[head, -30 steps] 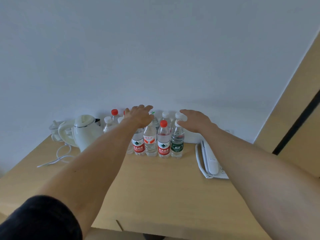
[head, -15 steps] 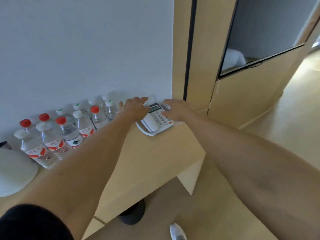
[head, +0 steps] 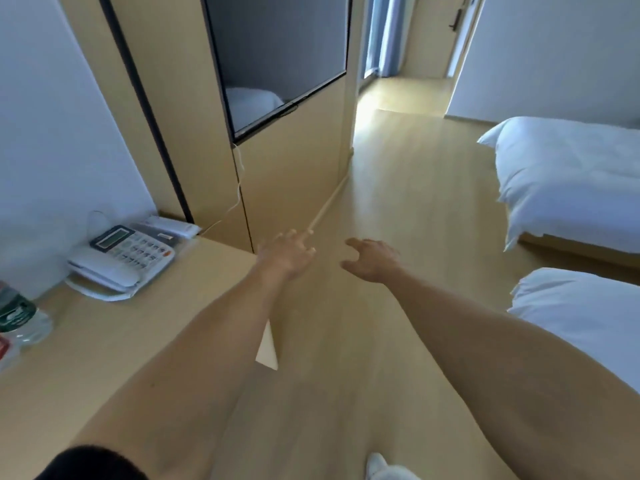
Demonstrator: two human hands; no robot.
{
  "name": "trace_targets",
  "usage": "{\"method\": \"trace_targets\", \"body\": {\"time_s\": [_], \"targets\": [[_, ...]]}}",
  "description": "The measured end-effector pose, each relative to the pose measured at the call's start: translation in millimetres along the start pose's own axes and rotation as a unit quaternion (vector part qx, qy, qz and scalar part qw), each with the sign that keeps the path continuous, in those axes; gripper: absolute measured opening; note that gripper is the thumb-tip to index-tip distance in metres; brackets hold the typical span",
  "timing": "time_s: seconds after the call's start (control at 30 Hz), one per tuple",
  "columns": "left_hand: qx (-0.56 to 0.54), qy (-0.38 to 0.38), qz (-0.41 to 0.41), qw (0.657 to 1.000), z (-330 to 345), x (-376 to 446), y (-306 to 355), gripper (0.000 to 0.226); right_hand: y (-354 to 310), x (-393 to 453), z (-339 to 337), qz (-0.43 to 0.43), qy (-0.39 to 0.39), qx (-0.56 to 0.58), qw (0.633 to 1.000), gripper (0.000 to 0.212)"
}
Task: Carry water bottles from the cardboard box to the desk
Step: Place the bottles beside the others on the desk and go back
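Both my arms stretch forward over the wooden floor, past the desk's right end. My left hand (head: 285, 256) is empty, its fingers loosely spread. My right hand (head: 370, 259) is empty too, fingers relaxed and slightly bent. The light wooden desk (head: 114, 341) lies at the left. At its far left edge stands a water bottle (head: 15, 311) with a green label, cut off by the frame. The other bottles and the cardboard box are out of view.
A white desk phone (head: 121, 261) sits at the back of the desk by the wall. A wooden panel with a dark screen (head: 277, 57) stands ahead. Two white beds (head: 568, 174) are at the right. Open floor (head: 398, 188) leads to a hallway.
The view has swung right, away from the row of bottles on the desk toward the room. Both hands left the bottles and phone area and now hang empty over the floor.
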State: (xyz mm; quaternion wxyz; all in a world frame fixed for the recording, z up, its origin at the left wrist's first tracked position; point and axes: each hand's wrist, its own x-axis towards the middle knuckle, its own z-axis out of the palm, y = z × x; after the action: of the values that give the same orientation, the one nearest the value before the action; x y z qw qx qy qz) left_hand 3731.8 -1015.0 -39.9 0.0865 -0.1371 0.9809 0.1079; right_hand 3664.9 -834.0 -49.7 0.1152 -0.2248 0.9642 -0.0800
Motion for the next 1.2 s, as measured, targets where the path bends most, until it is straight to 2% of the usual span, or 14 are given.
{"method": "trace_targets", "body": {"time_s": [0.3, 0.6, 0.83, 1.2], "targets": [[0.049, -0.020, 0.127, 0.990, 34.9, 57.8, 166.8, 0.055, 153.0, -30.8, -17.3, 0.130, -0.007, 0.017, 0.991, 0.067], [0.064, -0.123, 0.134, 0.981, 75.1, 114.9, 286.8, 0.057, 288.7, -8.4, -12.9, 0.179, -0.084, 0.018, 0.980, 0.067], [0.058, -0.140, 0.114, 0.982, 87.3, 166.3, 335.8, 0.059, 360.6, 21.0, -19.3, 0.194, -0.099, 0.021, 0.976, 0.066], [0.047, -0.124, 0.115, 0.985, 87.6, 296.9, 367.4, 0.060, 412.1, 136.5, -54.0, 0.208, -0.088, 0.014, 0.974, 0.072]]}}
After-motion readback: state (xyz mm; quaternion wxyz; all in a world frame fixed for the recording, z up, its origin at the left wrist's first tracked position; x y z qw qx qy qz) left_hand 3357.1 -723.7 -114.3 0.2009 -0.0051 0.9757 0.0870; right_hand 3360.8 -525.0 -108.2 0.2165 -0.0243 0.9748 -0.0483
